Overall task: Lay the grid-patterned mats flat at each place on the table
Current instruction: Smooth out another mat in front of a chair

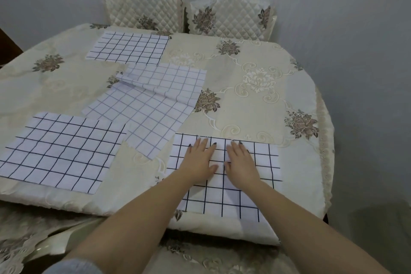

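Note:
Several white mats with a dark grid lie on the cream floral tablecloth [255, 100]. The near right mat [264, 162] lies flat at the table's front edge, and both my hands press on it side by side. My left hand [200, 160] and my right hand [241, 162] have straight fingers, palms down. A second mat [60, 153] lies flat at the near left. A third mat [131, 49] lies flat at the far side. In the middle a paler grid mat [142, 113] lies askew with a folded mat [169, 82] on its far end.
Two quilted chair backs [144, 9] [231, 18] stand against the wall behind the table. A chair seat with the same floral cover [20, 244] sits at the near left, below the table's edge. The right half of the cloth is bare.

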`<state>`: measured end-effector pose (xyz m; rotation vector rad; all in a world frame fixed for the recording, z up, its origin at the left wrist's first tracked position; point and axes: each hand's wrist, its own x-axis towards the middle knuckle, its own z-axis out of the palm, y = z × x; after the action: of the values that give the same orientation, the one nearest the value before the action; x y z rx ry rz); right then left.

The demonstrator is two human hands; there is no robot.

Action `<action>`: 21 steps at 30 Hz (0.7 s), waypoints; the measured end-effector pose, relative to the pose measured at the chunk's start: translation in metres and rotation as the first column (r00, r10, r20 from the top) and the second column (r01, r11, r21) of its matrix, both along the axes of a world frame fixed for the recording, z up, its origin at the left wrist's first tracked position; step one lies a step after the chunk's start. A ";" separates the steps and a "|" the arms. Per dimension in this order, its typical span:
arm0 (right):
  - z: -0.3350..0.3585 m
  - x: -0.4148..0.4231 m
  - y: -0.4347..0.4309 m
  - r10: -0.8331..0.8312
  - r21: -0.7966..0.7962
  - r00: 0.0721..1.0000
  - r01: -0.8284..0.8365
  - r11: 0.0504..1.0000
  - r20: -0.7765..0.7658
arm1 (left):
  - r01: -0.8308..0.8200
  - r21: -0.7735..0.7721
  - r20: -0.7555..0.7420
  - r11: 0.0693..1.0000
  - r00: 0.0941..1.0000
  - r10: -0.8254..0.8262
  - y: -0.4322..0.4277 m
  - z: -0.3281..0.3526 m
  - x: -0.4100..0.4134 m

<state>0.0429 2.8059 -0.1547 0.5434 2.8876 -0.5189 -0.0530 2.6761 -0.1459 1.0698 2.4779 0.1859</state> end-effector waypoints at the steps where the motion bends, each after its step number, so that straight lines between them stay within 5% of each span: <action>1: -0.002 -0.004 -0.002 0.010 0.007 1.000 -0.010 1.000 -0.002 | 0.010 -0.008 -0.013 1.000 1.000 -0.011 0.003 -0.002 -0.001; 21: -0.032 -0.004 -0.002 -0.176 0.130 0.983 0.169 0.977 0.044 | -0.095 0.007 -0.225 0.995 0.970 0.094 -0.002 -0.041 -0.002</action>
<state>0.0392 2.8041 -0.1867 0.8200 2.8488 -0.3394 -0.0553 2.6744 -0.1873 1.0216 2.7326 0.0923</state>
